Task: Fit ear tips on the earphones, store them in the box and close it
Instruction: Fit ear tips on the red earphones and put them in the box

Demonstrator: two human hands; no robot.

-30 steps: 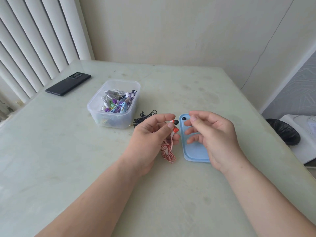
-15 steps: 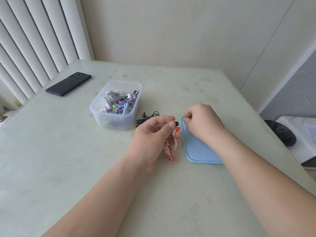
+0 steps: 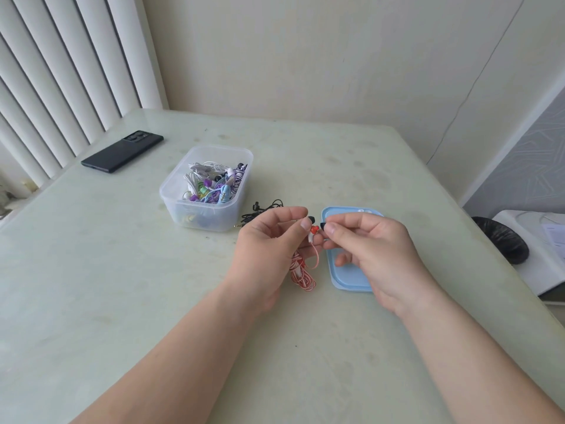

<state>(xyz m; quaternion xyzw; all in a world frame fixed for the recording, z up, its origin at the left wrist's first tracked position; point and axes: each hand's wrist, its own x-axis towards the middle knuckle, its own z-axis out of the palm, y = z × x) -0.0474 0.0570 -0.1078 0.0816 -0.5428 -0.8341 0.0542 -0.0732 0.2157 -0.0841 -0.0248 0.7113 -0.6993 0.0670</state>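
My left hand (image 3: 269,243) holds red-and-white striped earphones (image 3: 301,270) above the table; one bud wears a black tip, the other, red bud (image 3: 314,230) is bare. The coiled cord hangs below my fingers. My right hand (image 3: 376,249) pinches a small black ear tip (image 3: 323,224) just right of the red bud. A clear plastic box (image 3: 208,191) holding several coloured earphones stands open to the left. Its light blue lid (image 3: 347,276) lies flat under my right hand, with small white ear tips (image 3: 365,211) near its far edge.
Black earphones (image 3: 263,209) lie loose on the table between the box and my left hand. A dark phone (image 3: 122,151) rests at the far left near the blinds. A black bin (image 3: 501,240) sits beyond the table's right edge.
My right hand went down to the lid's far corner, picked up a black ear tip, and has come back up beside the red bud. The left hand stayed put.
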